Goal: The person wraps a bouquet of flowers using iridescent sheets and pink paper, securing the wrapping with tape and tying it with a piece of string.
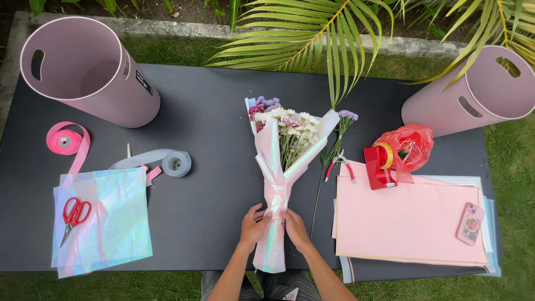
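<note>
A flower bouquet (283, 146) wrapped in pale pink, shiny paper lies lengthwise on the black table (212, 117), blooms pointing away from me. My left hand (253, 224) grips the wrapped stem from the left. My right hand (294, 226) grips it from the right, just below the knot of the wrap. Both hands squeeze the paper around the lower stems.
Two pink tubes lie at the far left (83, 67) and far right (473, 92). Pink ribbon (66, 140), grey ribbon roll (176, 163), red scissors (73, 214) on iridescent sheets (106, 220) sit left. Pruners (340, 164), red tape dispenser (380, 163), pink paper (407, 220), phone (470, 223) lie right.
</note>
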